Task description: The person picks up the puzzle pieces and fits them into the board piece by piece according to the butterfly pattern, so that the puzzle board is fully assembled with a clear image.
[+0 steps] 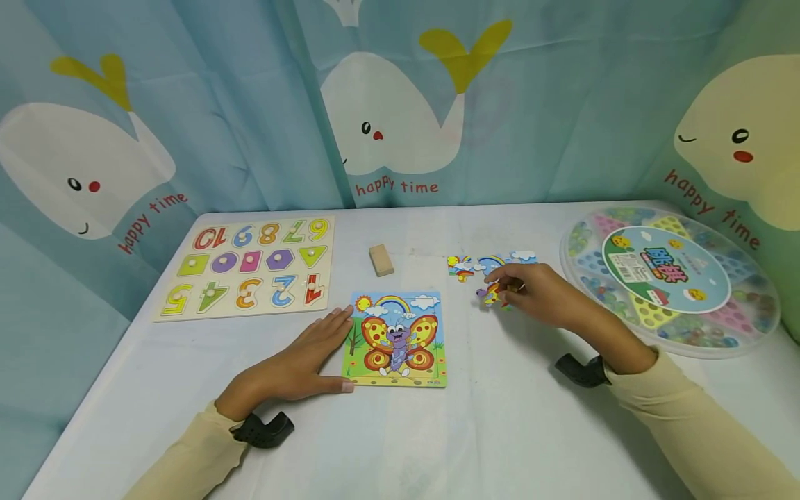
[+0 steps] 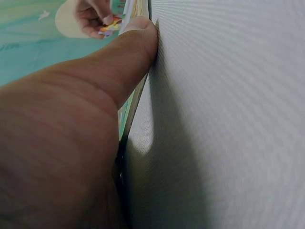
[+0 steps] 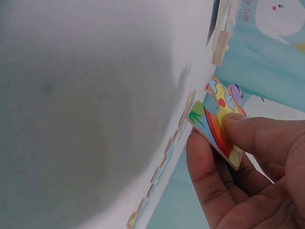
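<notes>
My right hand (image 1: 542,297) pinches a jigsaw piece (image 3: 212,126) between thumb and fingers, held just above the table. The piece carries yellow, red, purple and blue print with a knob. Right behind it lie several loose jigsaw pieces (image 1: 460,264), printed with sky, rainbow and sun; my right hand partly covers them. A square butterfly puzzle (image 1: 400,347) lies flat in front, showing a full picture. My left hand (image 1: 296,364) rests with extended fingers against its left side. In the left wrist view the thumb (image 2: 136,45) lies along the puzzle's edge.
A wooden number-and-shape board (image 1: 231,281) lies at the back left. Behind the butterfly puzzle sits a small wooden block (image 1: 381,260). A round, clear-lidded marble game box (image 1: 671,333) takes up the right side. A whale-print curtain (image 1: 250,139) hangs along the table's back edge.
</notes>
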